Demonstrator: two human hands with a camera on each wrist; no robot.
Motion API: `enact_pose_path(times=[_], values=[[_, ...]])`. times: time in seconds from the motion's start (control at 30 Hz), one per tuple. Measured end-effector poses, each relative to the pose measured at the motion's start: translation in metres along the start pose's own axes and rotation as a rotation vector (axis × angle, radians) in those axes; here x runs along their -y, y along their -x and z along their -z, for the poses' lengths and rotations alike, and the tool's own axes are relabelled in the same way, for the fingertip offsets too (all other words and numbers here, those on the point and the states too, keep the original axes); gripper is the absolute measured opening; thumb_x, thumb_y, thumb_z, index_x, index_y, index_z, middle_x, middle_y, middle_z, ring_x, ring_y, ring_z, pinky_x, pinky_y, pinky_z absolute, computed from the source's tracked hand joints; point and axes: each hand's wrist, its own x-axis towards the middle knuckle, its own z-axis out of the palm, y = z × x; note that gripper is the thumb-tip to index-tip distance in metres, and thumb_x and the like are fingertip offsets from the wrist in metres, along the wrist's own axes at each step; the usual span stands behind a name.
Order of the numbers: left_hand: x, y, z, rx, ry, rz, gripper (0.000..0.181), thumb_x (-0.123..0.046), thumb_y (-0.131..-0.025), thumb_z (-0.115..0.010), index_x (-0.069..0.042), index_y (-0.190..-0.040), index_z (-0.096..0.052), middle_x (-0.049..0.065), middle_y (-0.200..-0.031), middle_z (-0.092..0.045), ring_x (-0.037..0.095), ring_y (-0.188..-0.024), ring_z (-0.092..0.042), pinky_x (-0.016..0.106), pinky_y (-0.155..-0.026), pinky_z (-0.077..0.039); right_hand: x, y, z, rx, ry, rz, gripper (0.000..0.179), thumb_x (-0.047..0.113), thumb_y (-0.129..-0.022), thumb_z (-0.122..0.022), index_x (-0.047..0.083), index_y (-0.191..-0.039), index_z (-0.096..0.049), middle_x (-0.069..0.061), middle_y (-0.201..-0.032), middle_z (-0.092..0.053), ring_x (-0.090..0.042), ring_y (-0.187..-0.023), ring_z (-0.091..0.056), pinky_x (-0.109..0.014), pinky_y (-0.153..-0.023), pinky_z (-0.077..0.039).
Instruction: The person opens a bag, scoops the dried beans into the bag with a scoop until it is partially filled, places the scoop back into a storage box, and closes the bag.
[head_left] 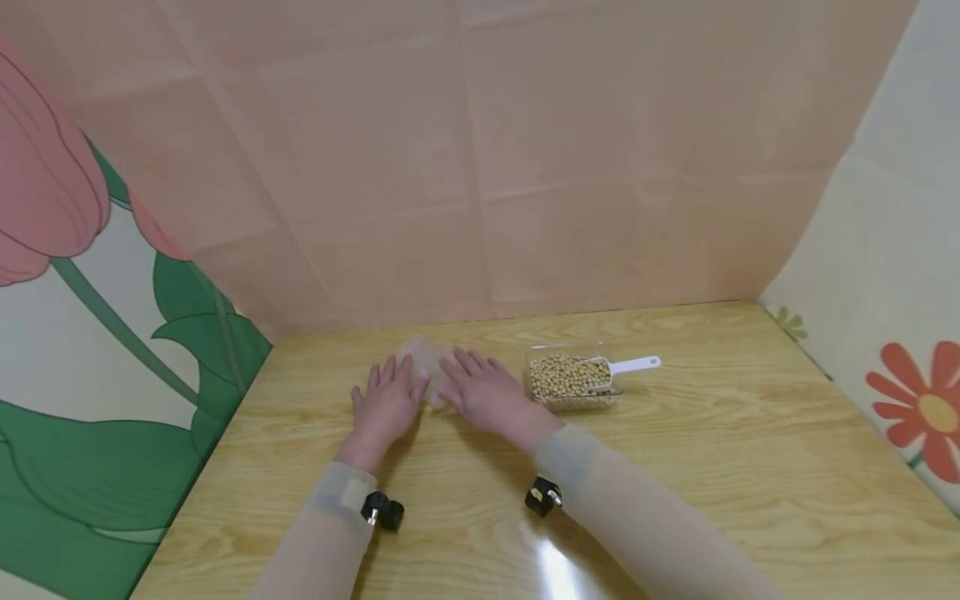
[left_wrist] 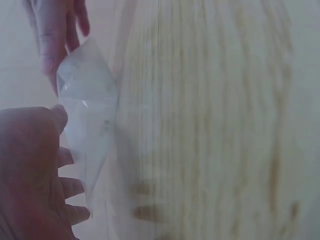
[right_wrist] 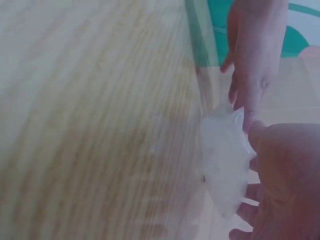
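Note:
A small translucent plastic bag (head_left: 424, 357) lies toward the back of the table, between both hands. In the wrist views the bag (left_wrist: 87, 112) looks slightly puffed and creased, with whitish film; its contents cannot be made out. My left hand (head_left: 386, 406) is at the bag's left side, fingers spread and fairly straight, thumb by its edge. From the right, my right hand (head_left: 491, 396) reaches over the bag's edge with extended fingers. In the right wrist view the right fingers (right_wrist: 248, 212) are beside the bag (right_wrist: 225, 162); exact contact is hard to tell.
Right of the hands stands a clear plastic container (head_left: 573, 402) of yellowish beans (head_left: 562, 375), probably soybeans. A white scoop (head_left: 633, 365) rests in it, handle pointing right. The wood-grain table (head_left: 450, 517) meets a pink backdrop (head_left: 480, 208) behind and printed side panels.

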Motion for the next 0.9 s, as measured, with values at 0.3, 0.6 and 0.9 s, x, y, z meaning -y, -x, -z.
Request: enact_pose_path(times=[0.3,0.6,0.9], values=[[-0.003,0.0,-0.001,-0.02,0.029,-0.029,0.072,-0.058,-0.118,-0.03,-0.013,-0.175,-0.031,0.02,-0.181,-0.021,0.05,-0.165,-0.015,0.082,-0.122,-0.014,0.004,0.022,-0.002,0.003,-0.038,0.054,0.065,0.051,-0.119,-0.042,0.015,-0.172,-0.038,-0.02,-0.177,-0.031,-0.041,-0.161,-0.035,-0.06,-0.128,-0.03],[-0.005,0.0,-0.002,-0.016,0.025,-0.038,0.072,-0.057,-0.119,-0.03,-0.011,-0.174,-0.032,0.026,-0.179,-0.019,0.051,-0.165,-0.013,0.078,-0.124,-0.015,0.007,0.042,-0.004,0.058,-0.068,0.052,0.071,0.055,-0.117,-0.044,0.018,-0.175,-0.03,-0.017,-0.18,-0.024,-0.039,-0.163,-0.03,-0.06,-0.129,-0.026],[-0.008,0.002,-0.003,-0.05,0.1,-0.047,0.074,-0.054,-0.119,-0.036,-0.002,-0.17,-0.036,0.038,-0.175,-0.015,0.053,-0.164,-0.017,0.069,-0.127,-0.022,0.014,0.064,-0.001,0.058,-0.108,0.081,0.072,0.056,-0.116,-0.047,0.016,-0.174,-0.033,-0.019,-0.179,-0.027,-0.04,-0.163,-0.031,-0.061,-0.129,-0.027]])
